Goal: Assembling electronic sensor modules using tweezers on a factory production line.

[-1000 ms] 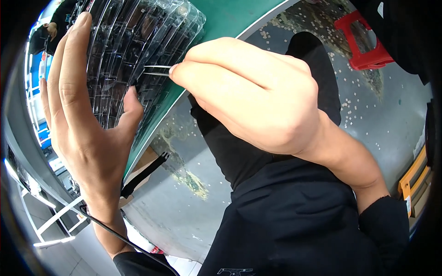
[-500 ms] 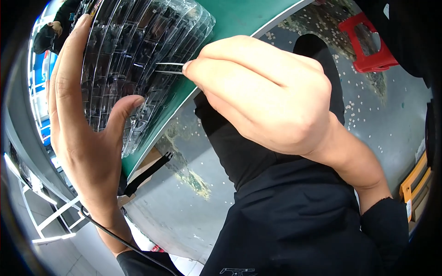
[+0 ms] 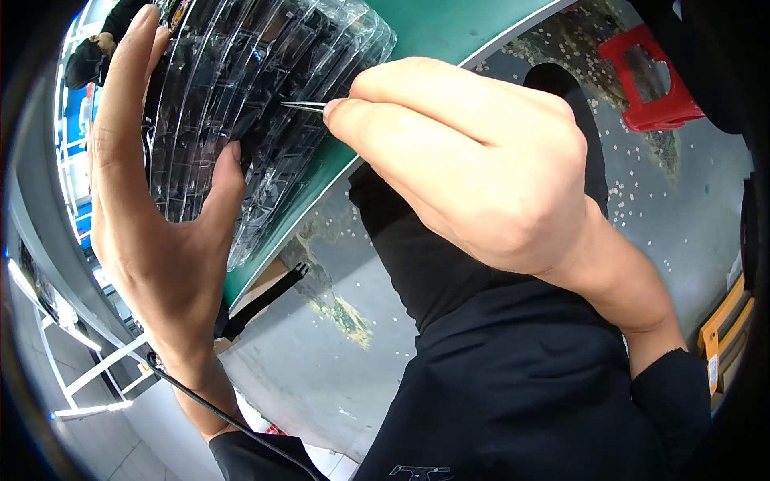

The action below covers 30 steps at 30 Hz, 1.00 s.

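Observation:
My right hand (image 3: 481,152) pinches a pair of metal tweezers (image 3: 303,106), whose tips are close together and point left over a clear plastic tray (image 3: 265,88). Rows of narrow compartments with dark contents divide the tray; glare makes those contents hard to make out. Along its left side lies my left hand (image 3: 152,200), fingers stretched out and thumb spread over the compartments. Whether anything sits between the tweezer tips is too small to tell.
A green table (image 3: 449,28) with a pale edge bears the tray. On the grey floor (image 3: 642,208) are many small pale scraps. A red plastic stool (image 3: 654,80) stands at the right, above a yellow-orange frame (image 3: 722,321). A black strap (image 3: 265,301) hangs near the table's corner.
The tweezer tips, apart before, have come together. My left thumb has swung up over the tray. Tray, table and floor sit slightly further right in the picture.

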Tool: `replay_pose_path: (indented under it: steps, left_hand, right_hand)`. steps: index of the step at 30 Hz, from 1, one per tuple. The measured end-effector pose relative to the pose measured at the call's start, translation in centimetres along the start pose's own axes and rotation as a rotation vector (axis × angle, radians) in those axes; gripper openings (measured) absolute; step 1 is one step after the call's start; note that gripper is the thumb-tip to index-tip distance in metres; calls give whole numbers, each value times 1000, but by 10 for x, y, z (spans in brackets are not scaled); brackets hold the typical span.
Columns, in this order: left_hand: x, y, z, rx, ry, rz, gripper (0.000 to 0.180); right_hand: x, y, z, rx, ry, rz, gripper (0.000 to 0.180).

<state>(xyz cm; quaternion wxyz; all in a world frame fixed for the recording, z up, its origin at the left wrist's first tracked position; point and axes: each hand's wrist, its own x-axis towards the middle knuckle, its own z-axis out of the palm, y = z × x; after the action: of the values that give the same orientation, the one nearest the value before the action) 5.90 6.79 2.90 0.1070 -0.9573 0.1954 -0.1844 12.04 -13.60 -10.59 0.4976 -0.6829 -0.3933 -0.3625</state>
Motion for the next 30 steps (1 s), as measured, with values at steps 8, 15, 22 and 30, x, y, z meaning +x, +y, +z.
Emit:
replay_pose_path:
  steps: [8,15,22,30]
  left_hand:
    - [3,6,-8,-96,-20,-79,88]
    - [4,2,-8,-168,38,-80,89]
    - [2,2,-6,-110,10,-34,92]
    - [-1,-9,-10,-119,1,-65,85]
  right_hand:
    - [5,-1,-11,99,-104,101,24]
    - [11,0,8,32,69,-11,12]
    - [17,-5,-1,72,-42,46,25]
    - [17,-3,-9,148,-1,5,23]
